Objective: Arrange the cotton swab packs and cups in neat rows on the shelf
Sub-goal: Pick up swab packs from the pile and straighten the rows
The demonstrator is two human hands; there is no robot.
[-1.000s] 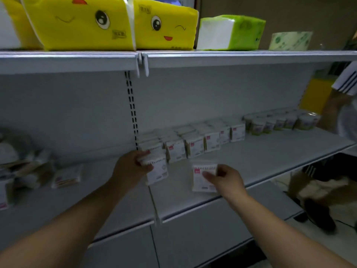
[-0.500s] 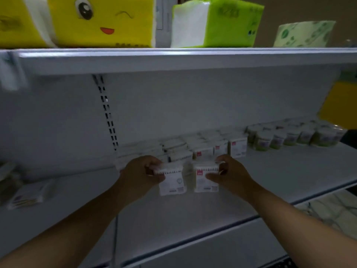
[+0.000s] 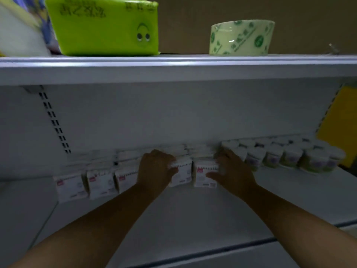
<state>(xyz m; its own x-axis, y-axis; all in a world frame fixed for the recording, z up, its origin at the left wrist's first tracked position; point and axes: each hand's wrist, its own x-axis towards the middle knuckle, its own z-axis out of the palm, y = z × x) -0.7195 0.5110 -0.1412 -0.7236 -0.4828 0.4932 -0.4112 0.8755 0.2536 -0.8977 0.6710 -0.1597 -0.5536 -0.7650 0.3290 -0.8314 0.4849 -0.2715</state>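
Observation:
Small white cotton swab packs with red labels stand in a row along the back of the grey shelf (image 3: 193,213). My left hand (image 3: 155,169) grips one pack (image 3: 182,174) by its top left corner. My right hand (image 3: 231,171) grips the pack beside it (image 3: 202,176) from the right. Both packs stand upright on the shelf, side by side, in line with three packs (image 3: 100,183) to the left. More packs stand behind them, partly hidden by my hands. A row of cups (image 3: 289,157) runs along the back right.
The upper shelf (image 3: 173,68) overhangs close above and carries a green tissue pack (image 3: 104,26) and a pale green roll (image 3: 241,37). A yellow panel (image 3: 340,128) stands at the far right. A slotted upright (image 3: 54,120) runs down the back wall on the left.
Both hands moved the two packs back and to the right, from the shelf's front part into the row next to the cups. The camera moved closer and turned right.

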